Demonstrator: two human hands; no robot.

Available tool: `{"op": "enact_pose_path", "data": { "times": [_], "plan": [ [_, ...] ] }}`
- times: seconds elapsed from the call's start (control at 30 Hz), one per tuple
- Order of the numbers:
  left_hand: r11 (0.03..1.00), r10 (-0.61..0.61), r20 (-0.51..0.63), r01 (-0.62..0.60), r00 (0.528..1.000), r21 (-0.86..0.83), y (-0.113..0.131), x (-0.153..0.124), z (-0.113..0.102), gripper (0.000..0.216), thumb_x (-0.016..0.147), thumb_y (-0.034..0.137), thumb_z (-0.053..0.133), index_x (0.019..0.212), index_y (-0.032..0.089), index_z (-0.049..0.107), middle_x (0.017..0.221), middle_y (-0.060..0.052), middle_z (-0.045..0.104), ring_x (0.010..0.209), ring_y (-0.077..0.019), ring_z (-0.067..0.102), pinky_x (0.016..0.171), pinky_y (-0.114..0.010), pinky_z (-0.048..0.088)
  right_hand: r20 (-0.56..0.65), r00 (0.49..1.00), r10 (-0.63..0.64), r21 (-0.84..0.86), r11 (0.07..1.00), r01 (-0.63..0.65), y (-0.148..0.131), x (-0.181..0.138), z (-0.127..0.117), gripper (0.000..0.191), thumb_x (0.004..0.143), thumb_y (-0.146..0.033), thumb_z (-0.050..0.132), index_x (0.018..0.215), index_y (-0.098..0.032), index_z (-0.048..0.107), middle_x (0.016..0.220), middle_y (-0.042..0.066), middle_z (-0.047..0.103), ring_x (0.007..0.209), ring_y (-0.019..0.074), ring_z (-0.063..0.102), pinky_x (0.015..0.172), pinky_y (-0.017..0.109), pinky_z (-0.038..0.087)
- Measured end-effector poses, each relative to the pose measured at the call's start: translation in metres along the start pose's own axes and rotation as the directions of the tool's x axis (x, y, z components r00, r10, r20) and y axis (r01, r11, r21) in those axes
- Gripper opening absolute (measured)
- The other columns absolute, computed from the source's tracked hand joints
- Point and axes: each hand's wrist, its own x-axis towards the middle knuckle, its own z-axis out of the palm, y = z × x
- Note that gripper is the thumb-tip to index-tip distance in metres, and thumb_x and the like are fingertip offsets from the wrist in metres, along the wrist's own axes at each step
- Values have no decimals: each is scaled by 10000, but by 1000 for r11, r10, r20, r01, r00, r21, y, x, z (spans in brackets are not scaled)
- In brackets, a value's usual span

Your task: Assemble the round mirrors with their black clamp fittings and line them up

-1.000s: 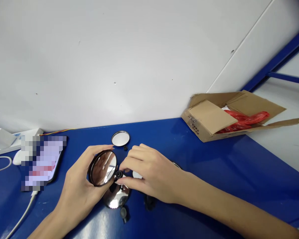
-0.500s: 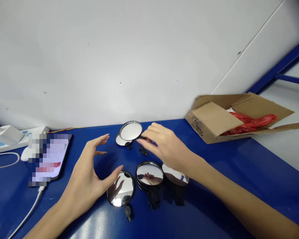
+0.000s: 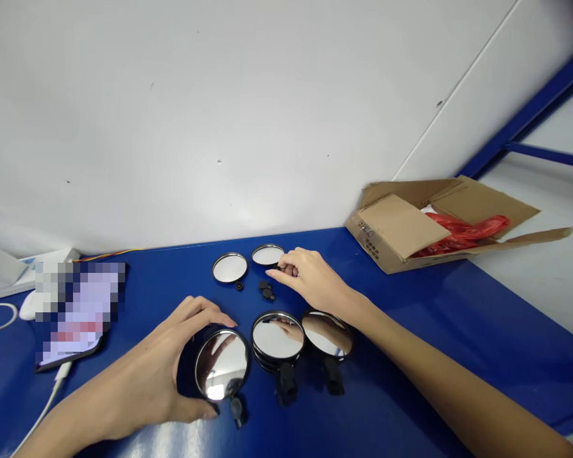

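My left hand [image 3: 165, 372] curls round the left rim of a round black-framed mirror [image 3: 221, 364] that lies on the blue table [image 3: 434, 331], thumb below and fingers over its top edge. My right hand [image 3: 310, 280] reaches to the back, fingers pinched at the right rim of a small round mirror [image 3: 268, 255] lying flat. A second small mirror [image 3: 230, 268] lies just left of it. Two small black parts [image 3: 266, 289] sit in front of these. Two more framed mirrors [image 3: 277, 337] [image 3: 326, 333] with black mounts lie under my right forearm.
An open cardboard box [image 3: 401, 229] with a red plastic bag [image 3: 463, 232] stands at the back right. A phone [image 3: 76, 312] on a white cable [image 3: 48, 401] and a white power strip [image 3: 4, 267] lie at the left. A white wall runs behind the table.
My right hand took the framed mirror from my left, carried it back and set it flat beside the other small mirror. My left hand opened, then closed round the nearest mirror.
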Motion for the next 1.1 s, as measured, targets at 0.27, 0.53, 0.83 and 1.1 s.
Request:
{"op": "enact_pose_path", "data": {
  "times": [0.27, 0.53, 0.83, 1.1],
  "plan": [
    [1000, 10, 2, -10, 1000, 5, -9, -3, 6, 823, 774, 293, 979, 1492, 476, 622, 1523, -26, 601, 1380, -327, 682, 1112, -486, 657, 12, 995, -101, 54, 994, 100, 3, -1, -2, 514, 1186, -441, 588, 728, -207, 592, 773, -3, 636, 789, 189, 566, 758, 348, 411],
    [1000, -3, 32, 3, 999, -20, -9, -3, 7, 808, 797, 293, 974, 1491, 477, 603, 1552, -28, 545, 1405, -322, 645, 1194, -526, 590, -69, 990, -122, 98, 987, 128, 11, 0, 4, 167, 1117, -235, 663, 1248, -225, 766, 1439, 128, 675, 1357, 285, 625, 1164, 508, 513],
    [1000, 2, 18, -2, 1000, -21, -7, -2, 6, 779, 792, 284, 970, 1467, 463, 625, 1498, -18, 581, 1359, -306, 674, 1166, -499, 611, 8, 986, -167, 157, 974, 164, 15, -3, 8, 292, 1163, -256, 599, 1411, -289, 748, 1499, 89, 699, 1404, 263, 639, 1220, 528, 507],
    [999, 51, -46, -51, 998, 10, -7, -1, 6, 723, 769, 244, 949, 1384, 395, 601, 1430, -19, 650, 1305, -306, 684, 1094, -475, 629, -7, 987, -163, 148, 976, 162, 14, -3, 7, 255, 1172, -309, 595, 1330, -284, 794, 1471, 98, 708, 1379, 284, 665, 1206, 540, 514]
  ]
}}
